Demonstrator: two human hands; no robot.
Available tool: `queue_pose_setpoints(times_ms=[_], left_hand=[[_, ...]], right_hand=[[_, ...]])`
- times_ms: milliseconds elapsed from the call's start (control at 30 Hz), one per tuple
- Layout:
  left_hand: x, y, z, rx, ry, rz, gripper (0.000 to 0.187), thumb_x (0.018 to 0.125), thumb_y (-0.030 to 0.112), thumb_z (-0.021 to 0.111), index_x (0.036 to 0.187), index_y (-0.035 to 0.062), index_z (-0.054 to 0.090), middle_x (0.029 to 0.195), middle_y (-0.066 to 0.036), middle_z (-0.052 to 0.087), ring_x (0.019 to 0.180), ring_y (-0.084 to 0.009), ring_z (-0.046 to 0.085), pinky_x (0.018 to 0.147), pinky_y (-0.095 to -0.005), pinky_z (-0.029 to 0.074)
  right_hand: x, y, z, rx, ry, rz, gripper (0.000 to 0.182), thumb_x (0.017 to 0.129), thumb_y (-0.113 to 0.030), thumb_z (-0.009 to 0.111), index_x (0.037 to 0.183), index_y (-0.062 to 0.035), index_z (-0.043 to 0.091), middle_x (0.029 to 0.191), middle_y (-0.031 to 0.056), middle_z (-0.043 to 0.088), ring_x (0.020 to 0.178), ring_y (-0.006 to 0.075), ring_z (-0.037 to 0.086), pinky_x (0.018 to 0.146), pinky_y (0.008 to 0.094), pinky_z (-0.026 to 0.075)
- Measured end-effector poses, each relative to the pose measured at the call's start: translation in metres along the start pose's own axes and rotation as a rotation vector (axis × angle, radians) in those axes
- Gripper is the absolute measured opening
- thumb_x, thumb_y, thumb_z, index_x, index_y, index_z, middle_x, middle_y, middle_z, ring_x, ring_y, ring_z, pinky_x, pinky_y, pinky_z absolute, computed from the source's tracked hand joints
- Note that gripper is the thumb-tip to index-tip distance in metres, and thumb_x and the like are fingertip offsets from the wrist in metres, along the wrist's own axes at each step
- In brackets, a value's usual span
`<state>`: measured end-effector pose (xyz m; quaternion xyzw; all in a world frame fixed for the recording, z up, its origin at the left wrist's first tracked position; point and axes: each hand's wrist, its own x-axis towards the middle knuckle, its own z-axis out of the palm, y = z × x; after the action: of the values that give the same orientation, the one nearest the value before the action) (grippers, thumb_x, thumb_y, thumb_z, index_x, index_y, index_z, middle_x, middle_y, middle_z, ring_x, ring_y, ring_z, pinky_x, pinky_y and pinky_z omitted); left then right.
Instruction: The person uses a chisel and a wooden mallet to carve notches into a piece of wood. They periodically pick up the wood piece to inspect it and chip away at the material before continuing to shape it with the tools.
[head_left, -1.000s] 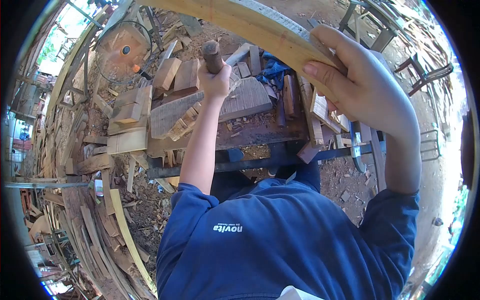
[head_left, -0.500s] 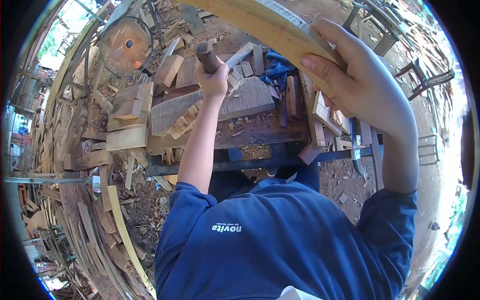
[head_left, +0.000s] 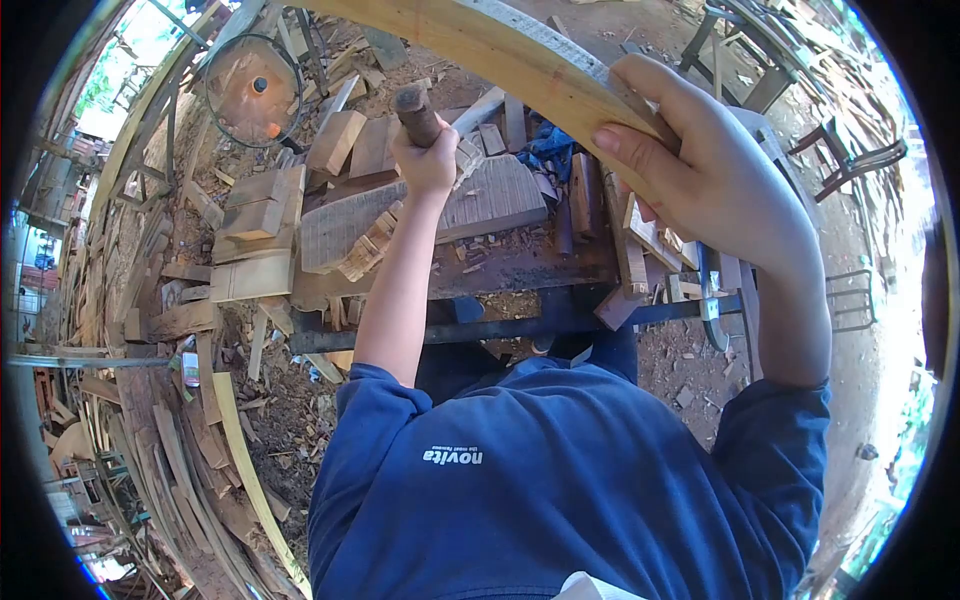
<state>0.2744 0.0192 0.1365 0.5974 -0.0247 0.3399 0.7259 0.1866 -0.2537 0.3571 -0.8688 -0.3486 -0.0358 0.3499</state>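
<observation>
My left hand (head_left: 428, 165) is wrapped around the round, worn brown handle (head_left: 415, 108) of an upright chisel-like tool; its lower end is hidden by the hand. Beneath this hand lies a grey, rough-sawn wood block (head_left: 495, 200), with a row of notched, chipped wood pieces (head_left: 370, 240) slanting across it. Raised on the right, my right hand (head_left: 700, 165) grips the near end of a long, thick wooden bar (head_left: 500, 55), thumb on its face and fingers over its top. The bar slants up and left beyond the top edge of the view.
A low bench (head_left: 530, 270) bears the block, offcuts and chips. Stacked boards (head_left: 255, 230) lie left, near a round fan (head_left: 255, 90). A blue cloth (head_left: 550, 145) is behind the block. A metal clamp (head_left: 710, 300) stands right. Wood strips (head_left: 180, 470) and scraps cover the ground.
My right hand and the wooden bar have shifted slightly left. The left hand and the tool in it look almost the same.
</observation>
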Motion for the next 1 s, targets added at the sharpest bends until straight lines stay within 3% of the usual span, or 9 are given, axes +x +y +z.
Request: queue_pose_setpoints(times_ms=[367, 467, 567, 667, 767, 833, 900, 967, 1000], left_hand=[[0.001, -0.003, -0.003, -0.008, -0.004, 0.018, 0.009, 0.073, -0.001, 0.062, 0.069, 0.0054, 0.057, 0.065, 0.001, 0.058, 0.057, -0.0081, 0.054, 0.056, -0.0249, 0.044], [0.004, -0.003, -0.003, 0.021, 0.002, 0.042, 0.008, 0.073, -0.001, 0.061, 0.07, 0.0053, 0.057, 0.065, 0.001, 0.058, 0.058, -0.0083, 0.054, 0.057, -0.0253, 0.044], [0.007, -0.007, -0.002, 0.03, 0.032, 0.002, 0.008, 0.073, 0.0, 0.062, 0.069, 0.0049, 0.057, 0.066, 0.001, 0.058, 0.059, -0.0085, 0.055, 0.058, -0.0254, 0.044], [0.007, -0.008, -0.002, 0.073, 0.029, 0.028, 0.006, 0.073, 0.001, 0.062, 0.071, 0.0046, 0.058, 0.066, 0.001, 0.058, 0.059, -0.0087, 0.055, 0.059, -0.0257, 0.044], [0.007, -0.009, 0.0, 0.055, 0.047, 0.042, 0.005, 0.073, 0.001, 0.062, 0.074, 0.0045, 0.058, 0.066, 0.001, 0.058, 0.059, -0.0085, 0.054, 0.058, -0.026, 0.044], [0.003, -0.007, 0.001, 0.175, -0.014, 0.173, 0.011, 0.078, -0.004, 0.056, 0.075, 0.0061, 0.054, 0.061, 0.001, 0.053, 0.049, -0.0069, 0.049, 0.045, -0.0221, 0.037], [0.003, -0.004, 0.002, 0.153, 0.003, 0.152, 0.011, 0.078, -0.003, 0.056, 0.074, 0.0061, 0.054, 0.061, 0.001, 0.053, 0.049, -0.0068, 0.049, 0.045, -0.0222, 0.037], [0.004, -0.002, 0.002, 0.127, 0.02, 0.127, 0.011, 0.078, -0.003, 0.056, 0.073, 0.0062, 0.054, 0.06, 0.001, 0.053, 0.048, -0.0068, 0.049, 0.044, -0.0223, 0.037], [0.007, -0.007, -0.003, 0.111, 0.014, 0.076, 0.007, 0.076, 0.0, 0.06, 0.074, 0.0055, 0.056, 0.064, 0.001, 0.055, 0.054, -0.0075, 0.051, 0.05, -0.0244, 0.04]], right_hand=[[0.009, -0.001, 0.006, -0.026, 0.024, -0.126, 0.026, 0.098, -0.024, 0.06, 0.113, -0.0053, 0.051, 0.062, 0.0031, 0.056, 0.051, 0.0064, 0.056, 0.045, 0.0223, 0.041], [0.021, -0.033, -0.009, 0.134, 0.033, 0.0, 0.025, 0.097, -0.024, 0.06, 0.114, -0.0062, 0.052, 0.061, 0.0021, 0.056, 0.052, 0.0066, 0.057, 0.044, 0.0242, 0.042], [0.041, -0.047, -0.013, 0.224, 0.211, -0.146, 0.018, 0.099, -0.017, 0.053, 0.102, 0.0002, 0.046, 0.07, 0.0047, 0.048, 0.054, 0.0123, 0.047, 0.048, 0.0269, 0.038], [0.057, 0.004, 0.022, -0.152, 0.43, -0.505, 0.025, 0.097, -0.022, 0.06, 0.114, -0.0049, 0.051, 0.062, 0.0079, 0.06, 0.052, 0.0151, 0.061, 0.045, 0.0318, 0.044], [0.05, -0.001, 0.035, -0.252, 0.14, -0.237, 0.023, 0.096, -0.019, 0.058, 0.112, -0.0028, 0.05, 0.067, 0.0168, 0.063, 0.056, 0.0274, 0.063, 0.05, 0.0401, 0.046], [0.048, -0.002, 0.032, -0.184, -0.194, 0.044, 0.024, 0.096, -0.018, 0.058, 0.111, -0.0014, 0.05, 0.071, 0.0227, 0.063, 0.06, 0.0351, 0.063, 0.055, 0.0435, 0.046], [0.053, 0.002, 0.023, -0.245, -0.161, -0.022, 0.027, 0.095, -0.021, 0.06, 0.112, -0.0017, 0.053, 0.07, 0.0204, 0.063, 0.061, 0.033, 0.064, 0.057, 0.042, 0.048], [0.056, 0.006, 0.017, -0.357, 0.14, -0.408, 0.029, 0.095, -0.023, 0.06, 0.114, -0.0009, 0.056, 0.07, 0.018, 0.064, 0.061, 0.0297, 0.065, 0.057, 0.0405, 0.049], [0.055, -0.019, 0.004, -0.255, 0.019, -0.139, 0.03, 0.095, -0.023, 0.059, 0.114, 0.0005, 0.057, 0.071, 0.015, 0.064, 0.06, 0.0264, 0.065, 0.055, 0.0388, 0.05]])
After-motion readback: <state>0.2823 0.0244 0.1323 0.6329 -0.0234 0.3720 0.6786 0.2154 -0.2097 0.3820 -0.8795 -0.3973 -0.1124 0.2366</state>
